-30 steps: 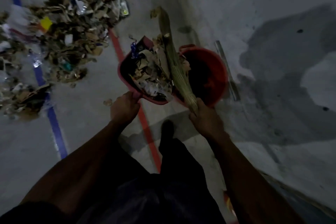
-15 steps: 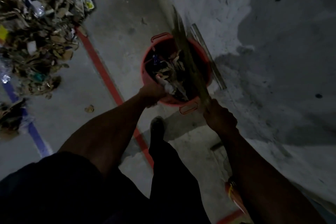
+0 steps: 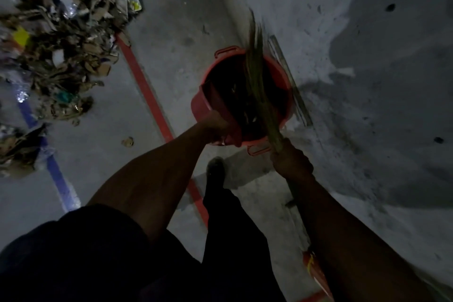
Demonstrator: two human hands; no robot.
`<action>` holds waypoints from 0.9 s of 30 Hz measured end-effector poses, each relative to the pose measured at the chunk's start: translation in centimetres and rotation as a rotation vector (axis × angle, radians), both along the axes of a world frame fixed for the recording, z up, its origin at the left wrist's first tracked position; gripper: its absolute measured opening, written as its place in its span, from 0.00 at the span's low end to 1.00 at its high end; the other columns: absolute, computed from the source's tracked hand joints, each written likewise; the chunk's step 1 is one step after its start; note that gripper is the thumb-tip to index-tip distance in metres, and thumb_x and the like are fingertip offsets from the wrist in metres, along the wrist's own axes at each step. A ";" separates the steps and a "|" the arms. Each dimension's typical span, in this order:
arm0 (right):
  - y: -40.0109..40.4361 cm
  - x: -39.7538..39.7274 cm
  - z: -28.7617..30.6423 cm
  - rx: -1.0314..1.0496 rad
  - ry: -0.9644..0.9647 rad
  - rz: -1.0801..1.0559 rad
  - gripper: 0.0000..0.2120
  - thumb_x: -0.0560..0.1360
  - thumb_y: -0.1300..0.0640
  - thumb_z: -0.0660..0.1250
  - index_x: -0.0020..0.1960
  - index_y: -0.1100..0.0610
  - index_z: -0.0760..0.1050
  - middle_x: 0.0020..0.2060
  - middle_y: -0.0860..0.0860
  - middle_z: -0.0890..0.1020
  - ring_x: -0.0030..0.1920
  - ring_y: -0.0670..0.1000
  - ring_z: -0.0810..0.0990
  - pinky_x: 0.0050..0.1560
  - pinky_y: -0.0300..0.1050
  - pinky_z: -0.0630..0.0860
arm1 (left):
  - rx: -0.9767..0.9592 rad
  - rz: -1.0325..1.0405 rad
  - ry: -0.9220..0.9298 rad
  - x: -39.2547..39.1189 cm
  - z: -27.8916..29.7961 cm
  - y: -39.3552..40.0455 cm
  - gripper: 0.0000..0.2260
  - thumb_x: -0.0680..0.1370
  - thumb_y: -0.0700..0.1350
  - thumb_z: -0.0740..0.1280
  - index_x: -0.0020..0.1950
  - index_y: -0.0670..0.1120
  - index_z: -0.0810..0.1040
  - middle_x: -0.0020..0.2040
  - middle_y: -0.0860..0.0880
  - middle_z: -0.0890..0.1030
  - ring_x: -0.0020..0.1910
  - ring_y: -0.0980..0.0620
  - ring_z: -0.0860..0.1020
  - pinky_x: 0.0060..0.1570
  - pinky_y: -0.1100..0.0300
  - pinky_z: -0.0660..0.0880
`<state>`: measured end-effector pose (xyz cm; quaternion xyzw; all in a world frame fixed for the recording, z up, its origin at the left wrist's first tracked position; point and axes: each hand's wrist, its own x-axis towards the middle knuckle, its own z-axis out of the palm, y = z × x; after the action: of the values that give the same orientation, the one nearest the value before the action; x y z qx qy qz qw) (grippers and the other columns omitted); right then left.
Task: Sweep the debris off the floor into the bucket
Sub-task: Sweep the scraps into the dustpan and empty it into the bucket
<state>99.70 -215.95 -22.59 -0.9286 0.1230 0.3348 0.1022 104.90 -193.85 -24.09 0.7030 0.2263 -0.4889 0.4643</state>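
A red bucket [image 3: 284,81] stands on the concrete floor beside the wall. My left hand [image 3: 215,127] grips the handle of a red dustpan [image 3: 210,103], which is tipped steeply into the bucket's left side. My right hand [image 3: 291,162] grips a straw broom [image 3: 257,73] whose bristles lie across the bucket's mouth. Some debris shows dimly inside the bucket. A large pile of debris [image 3: 66,39], made of cardboard scraps, paper and plastic, lies on the floor at the upper left.
A red floor line [image 3: 147,95] and a blue floor line [image 3: 56,171] run diagonally. A single scrap [image 3: 128,141] lies between them. A metal strip [image 3: 291,81] leans along the wall behind the bucket. My foot [image 3: 215,169] stands just in front of the bucket.
The dustpan, full of debris a second ago, has swung over the bucket and tipped; its load has dropped in. The broom followed across the bucket's mouth.
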 end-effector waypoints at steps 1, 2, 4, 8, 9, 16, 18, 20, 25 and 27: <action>0.4 -0.4 0.2 0.019 0.000 0.001 0.14 0.79 0.54 0.60 0.63 0.56 0.73 0.52 0.58 0.81 0.52 0.60 0.79 0.42 0.45 0.66 | -0.002 0.022 -0.003 -0.7 0.2 0.5 0.10 0.71 0.42 0.75 0.40 0.36 0.78 0.34 0.42 0.77 0.25 0.52 0.74 0.22 0.64 0.69; 0.9 -0.8 0.5 0.039 -0.006 0.001 0.15 0.79 0.54 0.61 0.64 0.56 0.73 0.53 0.58 0.81 0.52 0.61 0.79 0.43 0.46 0.68 | 0.011 0.046 -0.025 -1.5 0.1 1.0 0.09 0.75 0.40 0.70 0.37 0.38 0.75 0.31 0.43 0.74 0.21 0.54 0.71 0.20 0.65 0.66; 1.9 -1.7 1.0 0.070 -0.032 -0.006 0.16 0.79 0.52 0.62 0.64 0.56 0.73 0.53 0.58 0.81 0.52 0.61 0.79 0.46 0.48 0.70 | -0.021 0.101 -0.072 -3.2 1.1 2.1 0.13 0.79 0.38 0.63 0.34 0.41 0.71 0.27 0.45 0.71 0.16 0.57 0.67 0.18 0.68 0.63; 4.3 -4.8 2.0 0.147 -0.060 -0.115 0.20 0.78 0.47 0.63 0.67 0.54 0.71 0.57 0.57 0.78 0.56 0.60 0.78 0.55 0.52 0.76 | -0.101 0.164 -0.154 -7.2 3.6 5.2 0.15 0.79 0.38 0.63 0.32 0.42 0.71 0.26 0.46 0.71 0.16 0.57 0.66 0.18 0.68 0.62; 4.9 -6.0 2.3 0.218 -0.066 -0.186 0.20 0.77 0.47 0.64 0.66 0.54 0.71 0.56 0.57 0.78 0.54 0.60 0.79 0.53 0.53 0.78 | -0.093 0.166 -0.184 -8.5 4.1 6.3 0.14 0.80 0.38 0.62 0.33 0.42 0.72 0.29 0.45 0.72 0.18 0.55 0.66 0.20 0.67 0.63; 11.0 -15.8 7.0 0.669 0.050 -0.587 0.11 0.78 0.50 0.66 0.53 0.58 0.74 0.36 0.59 0.77 0.32 0.55 0.77 0.29 0.45 0.74 | -0.131 0.364 -0.286 -21.6 7.3 16.0 0.17 0.83 0.48 0.58 0.41 0.40 0.78 0.26 0.50 0.75 0.18 0.54 0.65 0.20 0.67 0.62; 13.8 -18.3 8.5 0.718 0.067 -0.581 0.10 0.79 0.52 0.66 0.53 0.58 0.74 0.34 0.58 0.76 0.30 0.55 0.77 0.29 0.45 0.74 | -0.126 0.418 -0.317 -25.5 8.0 19.0 0.17 0.82 0.48 0.61 0.37 0.45 0.80 0.28 0.48 0.74 0.19 0.53 0.66 0.20 0.66 0.62; 16.9 -20.3 9.9 0.756 0.095 -0.567 0.11 0.78 0.51 0.66 0.53 0.59 0.74 0.33 0.58 0.77 0.27 0.53 0.76 0.28 0.44 0.73 | -0.094 0.478 -0.335 -29.1 8.7 22.0 0.18 0.82 0.52 0.62 0.37 0.45 0.80 0.33 0.46 0.75 0.19 0.53 0.67 0.19 0.66 0.63; 25.1 -23.3 12.5 0.854 0.201 -0.447 0.06 0.78 0.50 0.68 0.48 0.52 0.73 0.28 0.55 0.76 0.22 0.51 0.72 0.24 0.38 0.69 | 0.001 0.658 -0.380 -36.9 9.5 28.5 0.17 0.79 0.53 0.66 0.41 0.40 0.76 0.31 0.45 0.74 0.17 0.54 0.69 0.18 0.65 0.64; 28.0 -23.6 13.0 0.860 0.220 -0.336 0.06 0.78 0.51 0.68 0.49 0.53 0.74 0.27 0.55 0.75 0.22 0.51 0.72 0.23 0.39 0.69 | 0.020 0.747 -0.380 -39.4 9.8 30.5 0.17 0.79 0.55 0.66 0.42 0.41 0.75 0.30 0.46 0.75 0.18 0.53 0.70 0.18 0.64 0.65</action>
<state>76.14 -187.96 -9.59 -0.7284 0.1318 0.4303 0.5166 65.55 -163.31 -14.31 0.6547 0.3807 -0.1462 0.6365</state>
